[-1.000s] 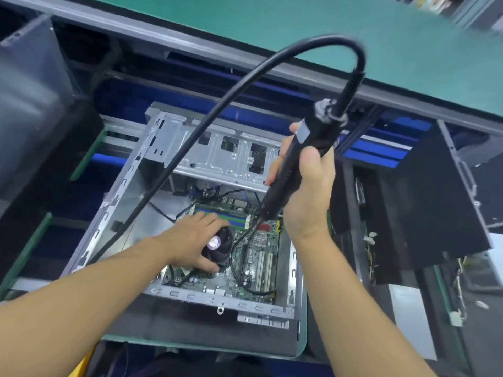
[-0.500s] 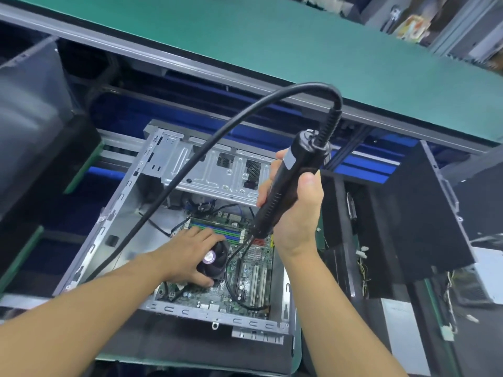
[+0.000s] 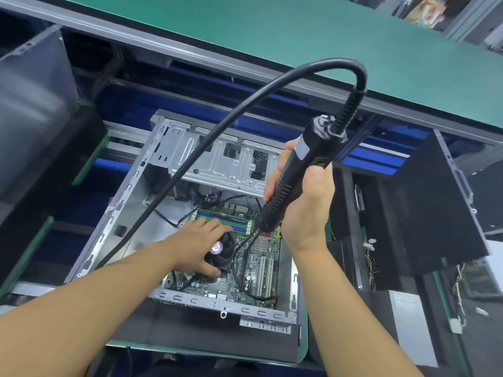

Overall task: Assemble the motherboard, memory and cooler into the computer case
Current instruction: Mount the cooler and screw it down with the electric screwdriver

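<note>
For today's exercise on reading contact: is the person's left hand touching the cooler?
Touching. The head view shows the left hand resting on the cooler, fingers across its far edge and thumb along its near edge, with no gap between them.

L hand holds the cooler, fingers over its far side, thumb at near edge. The cooler sits on the motherboard inside the open computer case, next to the memory sticks. R hand grips a black electric screwdriver, tilted, lower end above the board, just right of the cooler. Its thick cable arcs up & left over the case.
</note>
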